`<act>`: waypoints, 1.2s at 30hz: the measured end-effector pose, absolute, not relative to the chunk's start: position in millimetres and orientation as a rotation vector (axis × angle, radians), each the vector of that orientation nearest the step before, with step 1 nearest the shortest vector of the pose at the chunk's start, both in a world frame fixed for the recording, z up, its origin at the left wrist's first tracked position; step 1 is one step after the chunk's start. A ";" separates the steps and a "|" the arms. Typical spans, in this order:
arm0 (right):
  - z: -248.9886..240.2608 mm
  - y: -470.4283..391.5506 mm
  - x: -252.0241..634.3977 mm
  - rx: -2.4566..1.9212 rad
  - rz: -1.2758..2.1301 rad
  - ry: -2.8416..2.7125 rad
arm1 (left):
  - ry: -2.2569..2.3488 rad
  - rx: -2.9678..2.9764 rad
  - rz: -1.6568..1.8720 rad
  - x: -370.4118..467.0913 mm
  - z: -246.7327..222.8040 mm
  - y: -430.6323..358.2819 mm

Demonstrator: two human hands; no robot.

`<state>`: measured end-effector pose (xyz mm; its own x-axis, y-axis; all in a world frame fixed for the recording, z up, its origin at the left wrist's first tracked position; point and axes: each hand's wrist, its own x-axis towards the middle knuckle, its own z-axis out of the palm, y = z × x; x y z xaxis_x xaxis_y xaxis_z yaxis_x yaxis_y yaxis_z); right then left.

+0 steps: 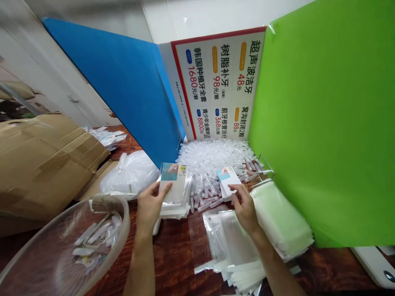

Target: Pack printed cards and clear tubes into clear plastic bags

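My left hand (152, 202) has its thumb across the front of a clear-bagged card packet (173, 185) with a blue picture at its top; its other fingers go behind it. More packets (175, 211) are stacked under this one. My right hand (244, 202) pinches the lower right edge of a white card (227, 179) with a blue picture, at a small pile of like cards. Between the hands and beyond them spreads a heap of small translucent white plastic pieces (212, 158). Clear plastic sleeves (230, 234) lie partly beneath my right forearm.
A stack of clear bags (284, 220) lies at the right. Blue (123, 82), printed (231, 94) and green boards (324, 123) wall in the heap. At the left are a clear tub (123, 222) with plastic pieces, a knotted white bag (129, 172) and a cardboard box (46, 164).
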<state>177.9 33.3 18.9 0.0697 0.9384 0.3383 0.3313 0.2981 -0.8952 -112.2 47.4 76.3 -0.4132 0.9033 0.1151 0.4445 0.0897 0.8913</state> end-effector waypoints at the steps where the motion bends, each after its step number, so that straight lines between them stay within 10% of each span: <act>1: 16.9 41.3 184.7 -1.307 0.560 -1.530 | 2.018 1.460 1.170 -125.6 78.3 58.0; 6: 7.6 65.4 202.4 -1.818 0.065 -1.702 | 2.384 2.027 0.909 -150.1 77.7 89.5; 12: 0.7 64.0 201.6 -1.987 -0.012 -1.707 | 2.085 2.011 1.474 -76.8 50.4 45.8; 21: -3.6 66.5 198.8 -1.951 -0.002 -1.644 | 1.648 1.637 0.842 27.6 -58.8 -22.1; 36: 8.2 24.5 224.0 -1.432 0.615 -1.274 | 1.580 1.064 1.170 -29.4 -2.4 -18.6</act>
<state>224.0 24.5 8.2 0.2947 0.9189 0.2621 0.3667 0.1445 -0.9190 -29.4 -18.6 -2.4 -0.2505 0.9559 -0.1531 0.1321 0.1904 0.9728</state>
